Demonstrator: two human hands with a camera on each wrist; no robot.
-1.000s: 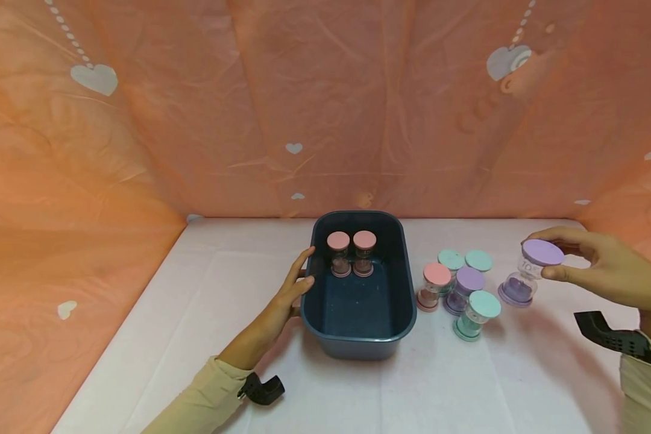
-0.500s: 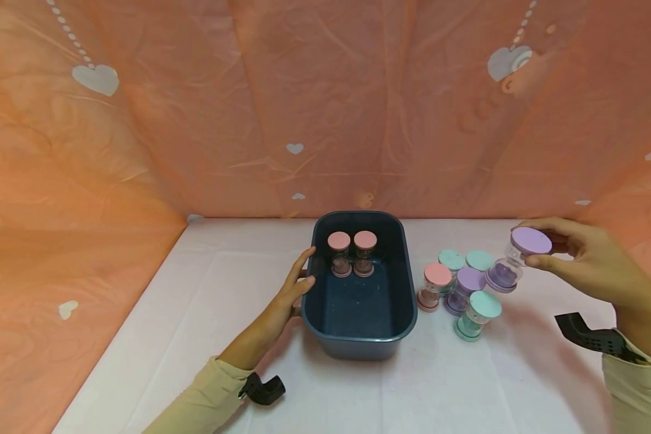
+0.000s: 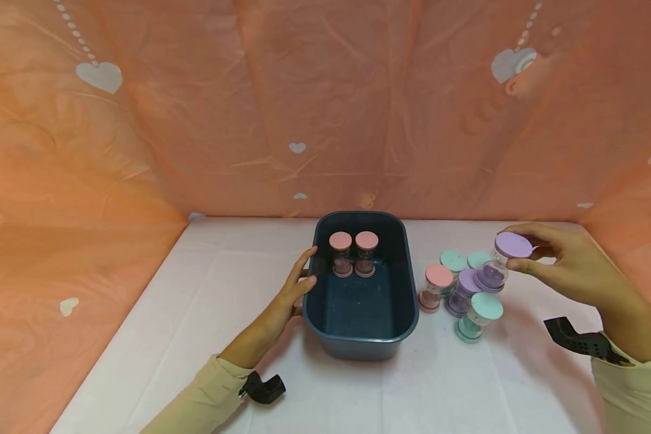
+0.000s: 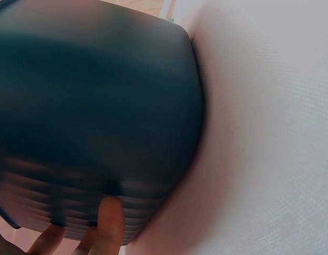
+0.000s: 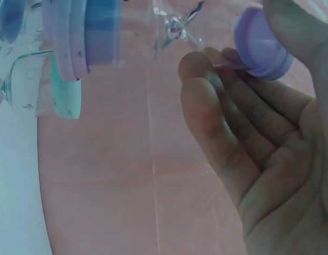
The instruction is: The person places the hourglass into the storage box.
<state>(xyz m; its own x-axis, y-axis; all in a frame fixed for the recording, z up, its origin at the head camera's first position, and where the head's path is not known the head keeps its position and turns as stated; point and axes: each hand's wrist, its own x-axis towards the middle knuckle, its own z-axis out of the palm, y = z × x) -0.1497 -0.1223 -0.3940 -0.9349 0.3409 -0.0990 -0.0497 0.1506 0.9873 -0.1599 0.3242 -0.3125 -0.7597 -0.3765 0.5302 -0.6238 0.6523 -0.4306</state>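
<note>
My right hand holds a purple-capped sand timer by its upper end between thumb and fingers, tilted above the group on the right. Its lower end overlaps a standing purple sand timer in the head view; whether they touch I cannot tell. In the right wrist view, the held timer's purple cap lies between thumb and fingers. My left hand rests against the left side of a dark blue bin, fingers fairly straight on its ribbed wall. Two pink sand timers stand at the bin's far end.
Beside the bin's right wall stand a pink sand timer and several mint sand timers, close together with the purple one. White cloth covers the table. An orange curtain hangs behind and at the sides.
My right hand has moved left with the purple sand timer, from the right of the group to over its right edge. The left hand and bin have stayed put.
</note>
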